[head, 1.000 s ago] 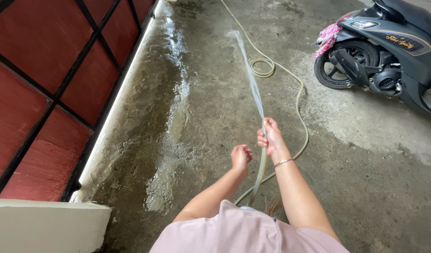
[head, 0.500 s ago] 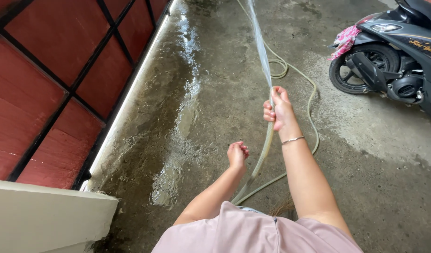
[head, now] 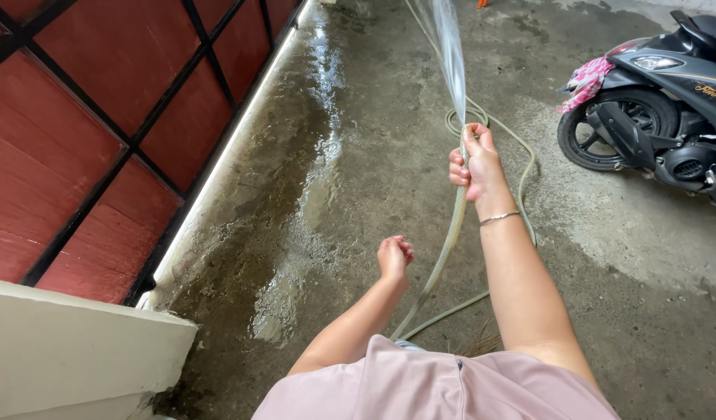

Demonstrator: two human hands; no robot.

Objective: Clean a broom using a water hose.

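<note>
My right hand (head: 475,165) is raised and closed around the end of a pale green garden hose (head: 449,233), with a bracelet on the wrist. A jet of water (head: 450,54) sprays from the hose end away from me toward the top of the view. The hose runs down past my body and loops over the concrete floor (head: 373,179) ahead. My left hand (head: 394,257) hangs lower, fingers loosely curled, holding nothing and not touching the hose.
A red gate with black bars (head: 101,132) lines the left side, above a low pale wall (head: 70,350). A wet streak runs along the gate. A dark scooter (head: 654,101) with a pink cloth (head: 585,82) on it stands at the right.
My right hand has lifted the hose end higher and farther from me, and the water jet now reaches past the top of the view. My left hand stayed about where it was.
</note>
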